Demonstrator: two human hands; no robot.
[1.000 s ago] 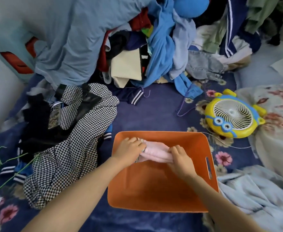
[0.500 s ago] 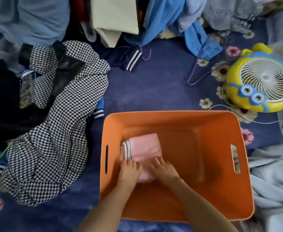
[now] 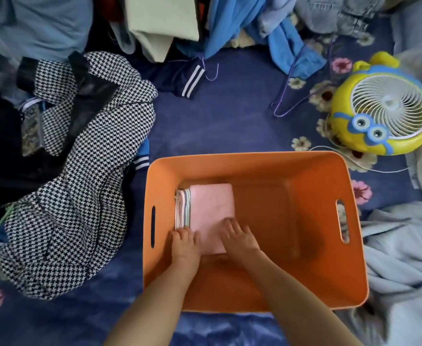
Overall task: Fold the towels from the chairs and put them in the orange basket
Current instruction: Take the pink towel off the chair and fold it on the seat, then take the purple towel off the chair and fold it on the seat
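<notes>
We've got both forearms in over the near rim of the orange basket (image 3: 304,290). Left grip (image 3: 185,242) and right grip (image 3: 238,239) sit side by side, fingers straight, pressing the near edge of the folded pink towel (image 3: 211,208). Neither has hold of anything. Towel lies dead ahead of both grips, equally near, long axis pointing away, striped edge outboard of left grip. We judge it placed, so lift straight out.

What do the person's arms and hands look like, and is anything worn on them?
The left forearm and right forearm are bare to the picture's edge; no sleeve shows. The left hand and right hand wear no gloves, and no ring, watch or bracelet is visible.
</notes>
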